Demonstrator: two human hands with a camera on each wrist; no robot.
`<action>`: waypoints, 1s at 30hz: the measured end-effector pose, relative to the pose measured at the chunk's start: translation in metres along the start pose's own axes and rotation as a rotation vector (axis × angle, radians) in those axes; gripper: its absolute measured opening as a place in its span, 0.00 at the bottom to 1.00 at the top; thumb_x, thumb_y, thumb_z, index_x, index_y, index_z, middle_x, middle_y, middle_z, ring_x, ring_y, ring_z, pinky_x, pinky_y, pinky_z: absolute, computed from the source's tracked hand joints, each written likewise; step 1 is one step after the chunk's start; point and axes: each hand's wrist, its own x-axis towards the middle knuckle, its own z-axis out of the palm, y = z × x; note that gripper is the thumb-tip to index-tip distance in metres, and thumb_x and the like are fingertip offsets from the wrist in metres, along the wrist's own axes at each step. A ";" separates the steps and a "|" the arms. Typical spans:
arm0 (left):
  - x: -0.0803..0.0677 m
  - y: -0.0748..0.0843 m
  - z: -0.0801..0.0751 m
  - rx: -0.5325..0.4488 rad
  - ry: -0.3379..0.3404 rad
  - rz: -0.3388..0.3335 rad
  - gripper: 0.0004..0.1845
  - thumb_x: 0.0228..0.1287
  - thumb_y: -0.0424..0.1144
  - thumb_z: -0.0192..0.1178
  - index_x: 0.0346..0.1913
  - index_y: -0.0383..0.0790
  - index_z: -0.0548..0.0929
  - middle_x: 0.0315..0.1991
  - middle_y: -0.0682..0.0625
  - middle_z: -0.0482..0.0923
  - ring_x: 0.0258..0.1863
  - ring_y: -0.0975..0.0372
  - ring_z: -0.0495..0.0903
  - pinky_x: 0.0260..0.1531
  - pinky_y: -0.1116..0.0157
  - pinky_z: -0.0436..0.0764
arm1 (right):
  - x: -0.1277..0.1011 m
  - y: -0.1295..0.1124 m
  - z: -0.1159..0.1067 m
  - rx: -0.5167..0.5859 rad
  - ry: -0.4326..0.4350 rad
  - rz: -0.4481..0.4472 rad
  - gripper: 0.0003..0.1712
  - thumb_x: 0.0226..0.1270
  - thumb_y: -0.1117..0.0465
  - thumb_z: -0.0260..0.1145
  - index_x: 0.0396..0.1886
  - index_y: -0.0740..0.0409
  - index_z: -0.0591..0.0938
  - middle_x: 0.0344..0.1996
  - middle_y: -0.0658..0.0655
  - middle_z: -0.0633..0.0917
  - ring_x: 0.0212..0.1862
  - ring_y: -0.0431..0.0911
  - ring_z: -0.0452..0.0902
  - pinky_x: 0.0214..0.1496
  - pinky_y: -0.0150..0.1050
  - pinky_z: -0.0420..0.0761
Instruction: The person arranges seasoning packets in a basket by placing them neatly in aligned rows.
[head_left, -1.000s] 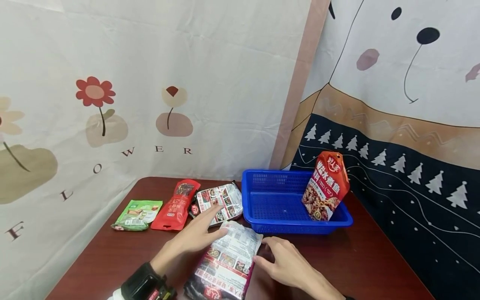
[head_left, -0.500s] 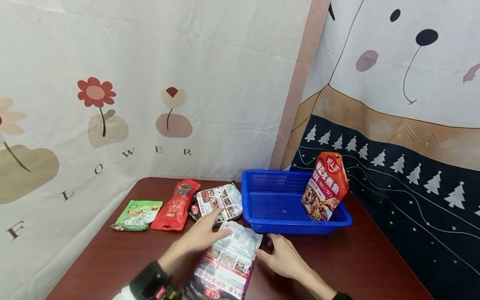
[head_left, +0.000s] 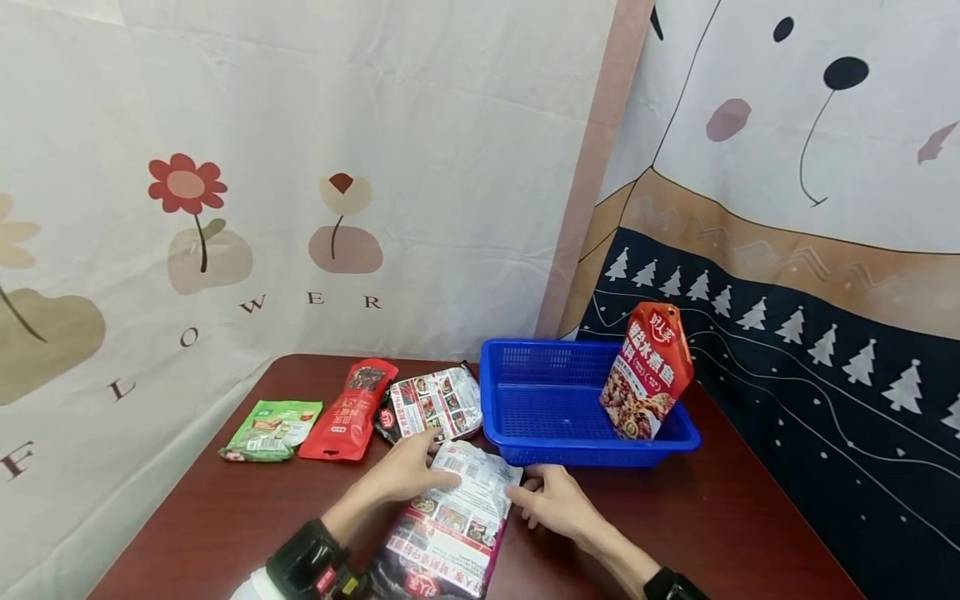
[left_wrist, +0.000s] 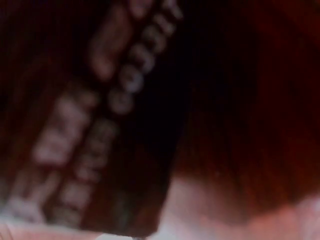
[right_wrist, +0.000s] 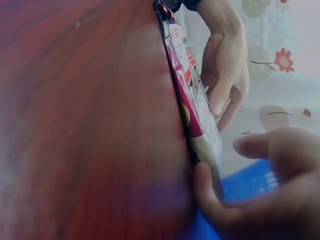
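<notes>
Printed curtains (head_left: 450, 125) hang behind your worktop (head_left: 690, 525). Head view: five packets, one basket. One large pouch (head_left: 465, 521) lies between your hands; around it, one green packet (head_left: 272, 431) sits at 10 o'clock, one red packet (head_left: 348, 414) at 11, one black-and-white packet (head_left: 438, 398) at 12, one blue basket (head_left: 600, 457) at 2, one orange packet (head_left: 647, 375) propped in its 3 o'clock end. Your left hand (head_left: 401, 472), loosely open, has its thumb at the pouch. Left wrist view: blurred lettering only. Right wrist view: your right hand (right_wrist: 260, 185) gapes, one finger at the pouch's edge.
</notes>
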 end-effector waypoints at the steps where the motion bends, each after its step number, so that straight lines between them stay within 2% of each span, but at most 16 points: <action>1: 0.000 -0.001 0.000 -0.004 -0.004 0.002 0.53 0.53 0.54 0.78 0.76 0.29 0.66 0.58 0.38 0.85 0.57 0.50 0.85 0.58 0.47 0.84 | 0.001 -0.001 0.001 0.012 -0.009 0.003 0.28 0.68 0.51 0.72 0.52 0.72 0.80 0.23 0.58 0.86 0.21 0.46 0.83 0.22 0.44 0.84; 4: 0.002 -0.004 0.000 -0.025 -0.016 0.004 0.53 0.51 0.52 0.80 0.74 0.28 0.67 0.57 0.40 0.85 0.56 0.51 0.84 0.58 0.48 0.83 | 0.004 -0.002 0.004 0.060 -0.027 0.007 0.23 0.69 0.53 0.71 0.48 0.69 0.80 0.24 0.59 0.86 0.23 0.47 0.83 0.23 0.43 0.84; 9: 0.005 -0.011 -0.003 -0.087 -0.057 -0.032 0.53 0.49 0.52 0.81 0.74 0.29 0.68 0.52 0.43 0.86 0.53 0.55 0.83 0.57 0.51 0.83 | 0.006 -0.002 0.009 0.167 -0.017 0.009 0.34 0.69 0.58 0.70 0.63 0.79 0.72 0.32 0.63 0.87 0.26 0.46 0.84 0.30 0.45 0.88; 11: 0.005 -0.013 -0.005 -0.141 -0.089 -0.040 0.52 0.50 0.50 0.81 0.74 0.28 0.68 0.50 0.44 0.86 0.49 0.57 0.83 0.52 0.55 0.84 | 0.007 -0.002 0.011 0.206 -0.013 0.013 0.37 0.69 0.60 0.70 0.67 0.81 0.68 0.36 0.64 0.87 0.28 0.46 0.84 0.34 0.46 0.89; 14: 0.005 -0.016 -0.010 -0.242 -0.161 -0.031 0.42 0.53 0.47 0.80 0.68 0.30 0.75 0.44 0.46 0.86 0.41 0.60 0.84 0.40 0.60 0.86 | 0.008 -0.002 0.012 0.262 -0.022 0.013 0.36 0.69 0.62 0.70 0.67 0.81 0.68 0.41 0.66 0.86 0.32 0.46 0.85 0.38 0.46 0.90; 18: 0.004 -0.018 -0.016 -0.337 -0.222 -0.044 0.32 0.56 0.43 0.79 0.61 0.33 0.80 0.41 0.46 0.85 0.34 0.60 0.84 0.28 0.60 0.87 | 0.008 -0.004 0.013 0.374 -0.054 0.019 0.35 0.69 0.64 0.69 0.67 0.80 0.66 0.44 0.67 0.84 0.38 0.48 0.87 0.44 0.47 0.91; 21: 0.002 -0.018 -0.017 -0.364 -0.220 -0.082 0.34 0.56 0.42 0.79 0.63 0.33 0.77 0.43 0.44 0.85 0.33 0.59 0.85 0.26 0.58 0.87 | 0.007 -0.005 0.014 0.445 -0.073 0.037 0.36 0.69 0.65 0.68 0.68 0.79 0.64 0.44 0.67 0.82 0.39 0.49 0.88 0.46 0.49 0.91; 24: 0.002 -0.017 -0.019 -0.384 -0.223 -0.111 0.35 0.56 0.41 0.79 0.64 0.33 0.76 0.43 0.43 0.86 0.31 0.59 0.86 0.26 0.57 0.88 | 0.006 -0.005 0.015 0.467 -0.077 0.042 0.36 0.69 0.66 0.68 0.68 0.79 0.64 0.43 0.66 0.82 0.39 0.50 0.88 0.45 0.51 0.91; 30: 0.000 -0.016 -0.028 -0.411 -0.266 -0.120 0.35 0.55 0.40 0.79 0.64 0.37 0.75 0.43 0.44 0.87 0.33 0.57 0.88 0.29 0.56 0.88 | 0.006 -0.007 0.017 0.477 -0.079 0.041 0.28 0.66 0.69 0.71 0.59 0.80 0.72 0.40 0.63 0.83 0.38 0.49 0.88 0.44 0.51 0.91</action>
